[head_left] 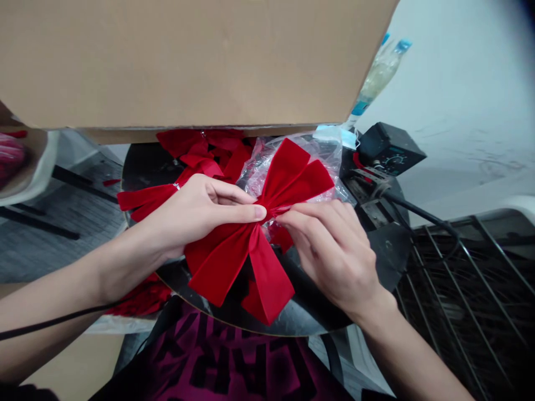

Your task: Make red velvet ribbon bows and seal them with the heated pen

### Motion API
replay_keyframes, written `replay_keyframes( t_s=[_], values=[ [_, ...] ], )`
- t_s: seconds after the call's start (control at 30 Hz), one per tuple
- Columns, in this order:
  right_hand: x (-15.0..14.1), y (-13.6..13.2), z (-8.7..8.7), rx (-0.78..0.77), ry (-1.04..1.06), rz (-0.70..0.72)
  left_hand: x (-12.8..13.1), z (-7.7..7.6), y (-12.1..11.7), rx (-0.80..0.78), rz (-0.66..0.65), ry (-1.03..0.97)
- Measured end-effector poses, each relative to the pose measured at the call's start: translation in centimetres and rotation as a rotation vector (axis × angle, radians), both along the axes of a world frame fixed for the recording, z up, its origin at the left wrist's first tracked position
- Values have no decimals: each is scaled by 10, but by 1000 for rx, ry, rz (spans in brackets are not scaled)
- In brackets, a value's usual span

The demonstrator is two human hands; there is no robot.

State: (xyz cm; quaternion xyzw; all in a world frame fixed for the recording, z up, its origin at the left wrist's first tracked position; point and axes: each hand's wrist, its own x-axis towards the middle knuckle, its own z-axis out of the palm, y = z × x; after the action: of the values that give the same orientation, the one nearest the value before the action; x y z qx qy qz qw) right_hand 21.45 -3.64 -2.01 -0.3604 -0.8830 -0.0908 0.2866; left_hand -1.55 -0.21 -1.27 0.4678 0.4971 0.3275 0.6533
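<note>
A large red velvet bow point(271, 278) is held up over a round black table, its loops and tails fanned out. My left hand point(209, 209) pinches the gathered centre between thumb and fingers. Just right of that centre, my right hand point(334, 245) is closed, thumb and forefinger pressed at the knot; what lies inside that pinch is mostly hidden. Behind the bow, a crumpled clear plastic bag point(259, 161) lies on the table. More red bows point(200, 150) are heaped at the back, and another red bow point(146, 199) with a silvery tie pokes out by my left wrist.
A big cardboard box point(188, 61) stands along the back of the black round table point(137, 161). At right are a black device with a dial point(390, 147), a blue mask point(336, 135), a plastic bottle point(382, 72) and a wire rack point(468, 289). Red pieces point(146, 295) lie below left.
</note>
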Motion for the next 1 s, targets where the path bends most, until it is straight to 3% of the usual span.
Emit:
replay_keyframes(
  t_s=[0.07, 0.13, 0.27, 0.47, 0.57, 0.67, 0.73, 0.8, 0.87, 0.93, 1.0],
  values=[
    [5, 0, 6, -29, -96, 52, 2, -3, -1, -57, -9, -39],
    [6, -3, 12, -40, -107, 21, 5, -6, -2, -19, 10, -46],
    [-7, -14, 12, -166, 226, -165, 10, -9, -4, 229, 173, 22],
    [-33, -24, -10, -621, 604, -222, 12, -3, -4, 336, 272, 63],
    [-29, -49, -22, -989, 743, -274, 11, -1, -1, 335, 298, -23],
    [-3, -85, -23, -1370, 572, -274, 7, -1, 4, 303, 301, -74],
    [27, -102, -18, -1523, 318, -155, 5, -1, 7, 314, 315, -96],
    [56, -107, -9, -1497, 116, -60, 4, 0, 9, 336, 328, -106],
    [72, -98, -3, -1233, 235, -220, 6, -1, 9, 348, 319, -88],
    [65, -79, 0, -906, 461, -388, 11, -2, 7, 363, 288, -55],
    [38, -56, 0, -687, 602, -365, 17, -4, 4, 397, 245, -28]
  ],
)
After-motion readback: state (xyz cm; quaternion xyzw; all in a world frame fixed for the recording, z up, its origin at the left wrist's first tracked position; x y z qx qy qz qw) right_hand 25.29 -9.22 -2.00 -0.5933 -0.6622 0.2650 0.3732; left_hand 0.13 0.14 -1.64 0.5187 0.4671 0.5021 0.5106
